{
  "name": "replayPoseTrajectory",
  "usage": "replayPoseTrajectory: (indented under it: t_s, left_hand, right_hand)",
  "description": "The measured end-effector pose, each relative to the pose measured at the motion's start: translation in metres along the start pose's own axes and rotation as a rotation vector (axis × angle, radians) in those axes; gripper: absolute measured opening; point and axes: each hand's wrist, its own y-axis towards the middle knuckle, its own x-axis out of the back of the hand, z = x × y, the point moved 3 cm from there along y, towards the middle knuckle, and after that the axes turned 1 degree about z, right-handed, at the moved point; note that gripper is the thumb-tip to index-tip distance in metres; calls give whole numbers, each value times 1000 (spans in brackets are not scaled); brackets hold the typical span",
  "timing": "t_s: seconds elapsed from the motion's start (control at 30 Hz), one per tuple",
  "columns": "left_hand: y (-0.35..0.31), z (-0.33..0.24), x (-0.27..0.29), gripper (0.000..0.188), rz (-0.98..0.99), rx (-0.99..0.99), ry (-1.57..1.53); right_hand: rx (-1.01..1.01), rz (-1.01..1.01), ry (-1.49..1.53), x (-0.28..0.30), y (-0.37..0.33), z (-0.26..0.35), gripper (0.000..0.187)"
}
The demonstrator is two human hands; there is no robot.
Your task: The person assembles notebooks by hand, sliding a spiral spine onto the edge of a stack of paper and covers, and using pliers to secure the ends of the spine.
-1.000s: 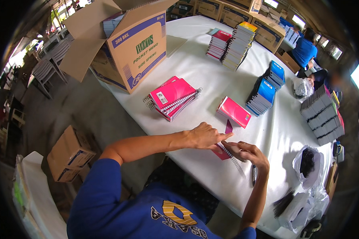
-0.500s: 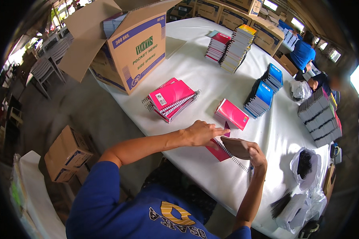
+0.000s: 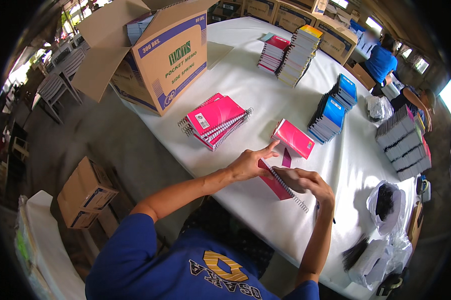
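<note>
A pink spiral notebook (image 3: pixel 276 188) lies partly opened on the white table in front of me, its wire coil (image 3: pixel 300 203) sticking out past the near end. My left hand (image 3: pixel 248 165) grips its far end by the coil, index finger stretched away. Over the brown back cover (image 3: pixel 288 179) curls my right hand (image 3: pixel 315 186), holding that side; its fingers are slightly blurred. Just beyond the left fingertips lies a small magenta piece (image 3: pixel 286 158). A short stack of pink notebooks (image 3: pixel 293 138) sits behind it.
More pink spiral notebooks (image 3: pixel 216 117) are piled at left, near a large open carton (image 3: pixel 168 62). Blue notebooks (image 3: pixel 330 116) and taller stacks (image 3: pixel 298 55) stand farther back. A white bag with black coils (image 3: pixel 384 205) rests at right. Other people (image 3: pixel 383 57) work at far right.
My left hand has drawn back slightly from pointing across the notebook to its far end. The right hand has lowered the brown cover, which stood more raised before.
</note>
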Motion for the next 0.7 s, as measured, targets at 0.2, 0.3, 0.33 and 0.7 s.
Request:
replayPoseTrajectory:
  t_s: [0.2,0.3,0.33,0.7]
  left_hand:
    - [2,5,-6,104,5,19,-124]
    - [0,3,-2,102,17,56,-129]
    - [-2,1,-4,97,6,63,-123]
    - [-2,6,-3,104,-23,40,-174]
  right_hand:
    - [269,-47,176,9,-5,-16,65]
    - [-130,-21,-206,1,13,0,72]
    - [-64,-119,-111,1,4,-5,65]
    - [-110,-86,-154,-8,13,5,69]
